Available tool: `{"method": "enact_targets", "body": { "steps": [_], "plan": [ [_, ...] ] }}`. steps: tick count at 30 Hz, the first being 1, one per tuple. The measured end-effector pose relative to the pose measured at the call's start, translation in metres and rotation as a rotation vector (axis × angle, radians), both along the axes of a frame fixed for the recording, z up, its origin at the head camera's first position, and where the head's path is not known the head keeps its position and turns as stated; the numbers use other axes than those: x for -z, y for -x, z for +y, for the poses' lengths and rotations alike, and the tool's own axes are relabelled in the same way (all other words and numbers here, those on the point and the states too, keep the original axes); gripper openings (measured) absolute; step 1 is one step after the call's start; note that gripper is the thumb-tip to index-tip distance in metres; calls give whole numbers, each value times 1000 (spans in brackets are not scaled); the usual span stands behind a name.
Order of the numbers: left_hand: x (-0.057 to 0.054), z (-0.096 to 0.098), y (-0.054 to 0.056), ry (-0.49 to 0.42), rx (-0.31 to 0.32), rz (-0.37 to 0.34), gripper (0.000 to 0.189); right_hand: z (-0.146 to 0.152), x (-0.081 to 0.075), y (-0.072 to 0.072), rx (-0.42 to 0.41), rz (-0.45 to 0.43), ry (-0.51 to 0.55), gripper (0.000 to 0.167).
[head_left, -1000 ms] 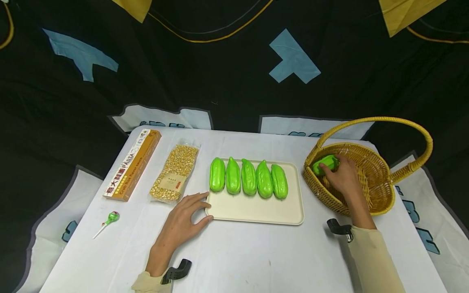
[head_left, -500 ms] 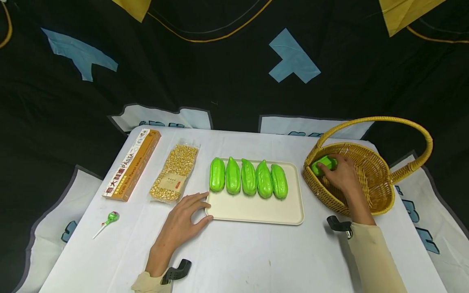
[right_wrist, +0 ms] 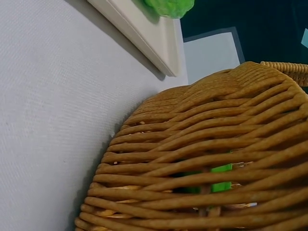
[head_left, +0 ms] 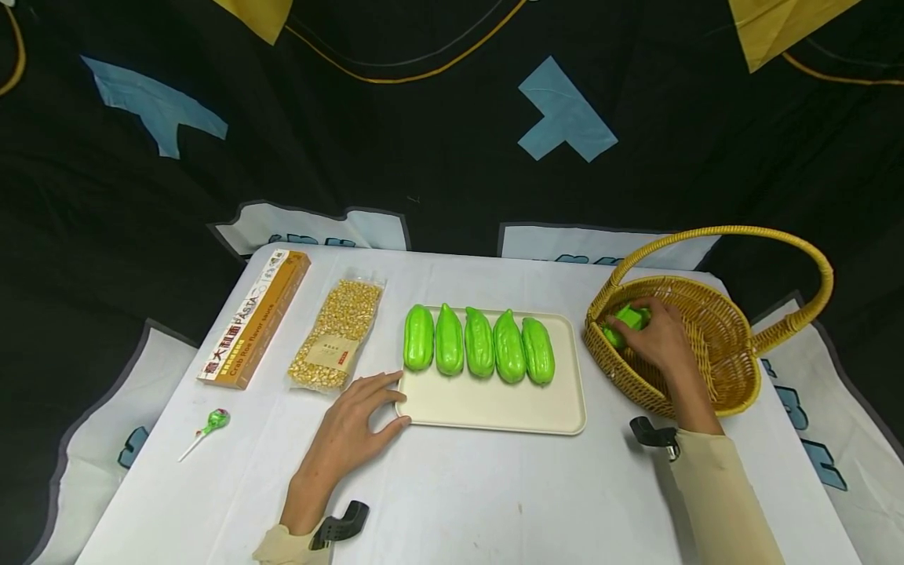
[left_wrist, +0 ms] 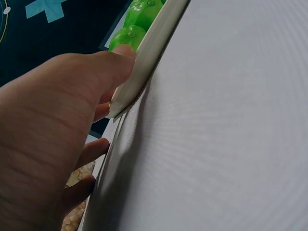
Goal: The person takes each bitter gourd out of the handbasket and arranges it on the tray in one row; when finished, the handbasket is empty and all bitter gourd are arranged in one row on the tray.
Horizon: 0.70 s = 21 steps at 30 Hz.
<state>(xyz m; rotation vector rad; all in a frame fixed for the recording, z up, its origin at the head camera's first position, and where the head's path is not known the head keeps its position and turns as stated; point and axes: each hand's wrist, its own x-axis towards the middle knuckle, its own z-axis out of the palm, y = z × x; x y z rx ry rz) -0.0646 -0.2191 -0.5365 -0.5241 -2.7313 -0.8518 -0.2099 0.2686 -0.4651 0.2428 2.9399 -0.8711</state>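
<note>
Inside the wicker basket, at its left side, my right hand grips a bright green toy vegetable between thumb and fingers. Part of it is hidden by the hand; in the right wrist view only bits of green show through the basket weave. My left hand rests its spread fingertips and thumb at the left edge of the beige tray. Several glossy, lumpy toy bitter melons lie side by side along the tray's far half. The left wrist view shows the thumb at the tray rim.
Left of the tray lie a bag of corn kernels, a pasta box and a lollipop. The basket's tall handle arches over its opening. A black curtain hangs behind the white table.
The green toy vegetable has tilted a little in my right hand, within the basket's left side. My left hand, the tray and the bitter melons have stayed in place.
</note>
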Motion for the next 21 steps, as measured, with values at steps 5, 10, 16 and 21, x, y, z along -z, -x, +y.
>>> {"method": "enact_targets", "body": {
  "steps": [5,10,16,21],
  "plan": [
    [0,0,0,-3,-3,-7,33,-1,1,0,-2,16,5,79],
    [0,-1,0,0,-9,-14,34,-1,1,-2,-20,17,8,76],
    [1,-1,0,-5,-5,1,34,0,-1,-3,-36,0,45,80],
    [2,-1,0,-12,4,12,33,1,-1,-4,-45,-3,45,83]
  ]
}}
